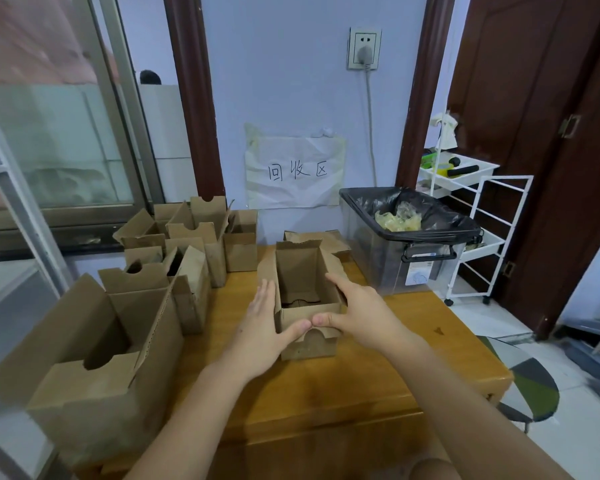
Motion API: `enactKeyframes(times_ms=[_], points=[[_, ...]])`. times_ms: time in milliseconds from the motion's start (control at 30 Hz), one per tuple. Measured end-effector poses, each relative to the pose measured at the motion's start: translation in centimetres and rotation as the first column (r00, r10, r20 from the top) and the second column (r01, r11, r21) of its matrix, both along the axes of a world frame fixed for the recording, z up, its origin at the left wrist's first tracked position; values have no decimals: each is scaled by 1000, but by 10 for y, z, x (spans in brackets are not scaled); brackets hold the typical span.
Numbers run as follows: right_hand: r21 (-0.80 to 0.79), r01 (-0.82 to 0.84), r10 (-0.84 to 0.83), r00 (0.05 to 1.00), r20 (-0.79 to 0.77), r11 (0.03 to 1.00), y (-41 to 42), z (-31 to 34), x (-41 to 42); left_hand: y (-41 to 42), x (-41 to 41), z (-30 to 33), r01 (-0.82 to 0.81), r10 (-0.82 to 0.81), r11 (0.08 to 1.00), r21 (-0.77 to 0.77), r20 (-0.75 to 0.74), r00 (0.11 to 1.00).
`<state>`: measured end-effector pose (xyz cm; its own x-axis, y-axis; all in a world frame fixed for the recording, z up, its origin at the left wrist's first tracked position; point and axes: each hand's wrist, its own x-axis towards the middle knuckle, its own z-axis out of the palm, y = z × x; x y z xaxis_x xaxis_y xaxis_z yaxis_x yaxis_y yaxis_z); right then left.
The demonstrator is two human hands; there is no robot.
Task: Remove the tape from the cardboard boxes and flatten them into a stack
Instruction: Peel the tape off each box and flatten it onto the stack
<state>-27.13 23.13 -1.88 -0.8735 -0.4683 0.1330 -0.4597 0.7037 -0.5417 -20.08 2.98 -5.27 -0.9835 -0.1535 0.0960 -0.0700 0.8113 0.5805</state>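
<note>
open box (303,289) | between left hand (261,327), right hand (355,311) | both touching

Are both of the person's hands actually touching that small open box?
Touching. The head view shows the left hand flat against the small open box, the right hand on its other side.

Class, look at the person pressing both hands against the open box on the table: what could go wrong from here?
1. The left hand and right hand squeeze the small open box sideways; its bottom looks still closed, so it may buckle rather than fold flat.
2. The upright boxes stand close on the left; an elbow could topple them.
</note>
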Motion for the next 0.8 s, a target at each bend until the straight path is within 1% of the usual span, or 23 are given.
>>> enactKeyframes(times_ms=[33,100,167,200,233,267,333,400,467,533,567,633,733,800], points=[[-12,23,-23,999,-22,1000,0,-2,1,1,0,-2,-4,4,1000,-5,-11,1000],[-1,80,-79,990,-120,997,1,-4,4,3,4,-7,4,-5,1000,-28,-42,999],[42,135,-122,967,-225,990,5,-4,7,5,11,-11,27,-32,997,-76,-62,998],[77,146,-123,961,-249,986,7,-3,9,7,14,-13,33,-41,993,-115,-65,997],[115,142,-111,964,-244,983,10,-2,9,10,18,-13,31,-42,987,-157,-68,997],[137,127,-98,974,-204,982,13,-2,9,13,22,-14,25,-40,980,-196,-71,997],[122,99,-91,993,-70,988,18,1,7,20,28,-13,12,-36,966,-258,-87,996],[118,92,-91,996,-10,989,20,4,6,29,33,-13,19,-51,954,-298,-100,994],[197,88,-84,996,-29,976,20,6,3,36,40,-11,41,-84,944,-327,-119,989],[317,102,-79,993,-85,943,18,8,4,42,49,-7,80,-134,933,-350,-131,982],[346,106,-75,992,-102,932,18,8,4,44,53,-5,98,-157,928,-360,-138,978],[369,71,-43,996,-83,927,22,6,1,42,57,0,111,-178,928,-356,-161,971],[343,7,12,998,-54,939,25,2,-2,32,52,11,68,-140,959,-277,-251,958],[354,-8,32,998,-61,935,25,1,-1,29,40,23,104,-173,956,-276,-241,955]])
